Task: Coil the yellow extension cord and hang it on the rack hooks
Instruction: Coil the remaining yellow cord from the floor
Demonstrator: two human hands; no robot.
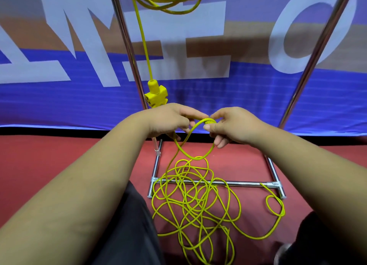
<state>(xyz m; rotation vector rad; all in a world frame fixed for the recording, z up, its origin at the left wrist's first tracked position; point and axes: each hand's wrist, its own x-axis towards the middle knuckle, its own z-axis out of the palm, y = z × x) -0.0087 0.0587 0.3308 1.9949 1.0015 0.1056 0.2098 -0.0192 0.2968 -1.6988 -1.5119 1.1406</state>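
Fingers (195, 113) of our left hand (170, 119) and the thumb and forefinger of our right hand (232, 125) are curled and pinch the yellow extension cord (208, 120) at the top of a small loop, held in front of the rack (129, 46), between its two upright poles. Below the loop, the cord drops into a loose tangle lying across the rack's base crossbar (238, 183) on the red floor (59, 165). Higher up between the rack's poles we see a coiled bunch of cord. From it the socket block (155, 97) dangles beside the pole nearer our left hand. Behind the rack stands a blue banner (59, 98).
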